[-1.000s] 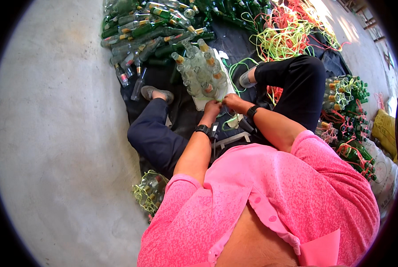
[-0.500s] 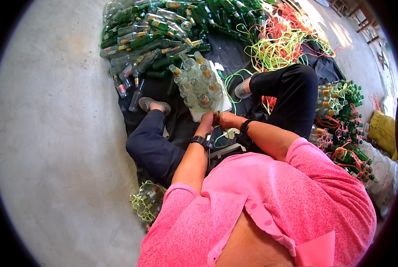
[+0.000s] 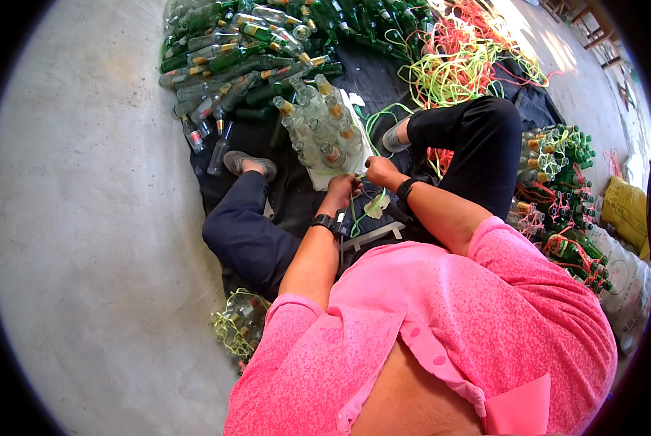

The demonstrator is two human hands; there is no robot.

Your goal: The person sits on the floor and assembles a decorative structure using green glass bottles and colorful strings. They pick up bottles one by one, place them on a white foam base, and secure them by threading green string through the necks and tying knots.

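Clear glass bottles [image 3: 313, 136] stand upright in a tight cluster on a white board [image 3: 327, 179] between my legs. Just in front of the cluster, my left hand [image 3: 345, 190] is closed with a green plastic cord [image 3: 355, 225] running from it. My right hand [image 3: 383, 173] is closed too, slightly farther off and to the right, beside the board's near corner. A short stretch of the same cord spans the small gap between both fists. My fingers hide the cord's ends.
A heap of green and clear bottles [image 3: 223, 62] lies at the far left on a black sheet [image 3: 365, 80]. Tangled red and yellow-green cord [image 3: 449, 65] lies at the far right. Tied bottle bundles [image 3: 558, 156] stand on the right, near a yellow sack [image 3: 625, 207]. Another bundle [image 3: 244, 320] sits left of me.
My hands, close together before, have drawn apart. The right one has moved farther off and to the right, with cord now showing between them.
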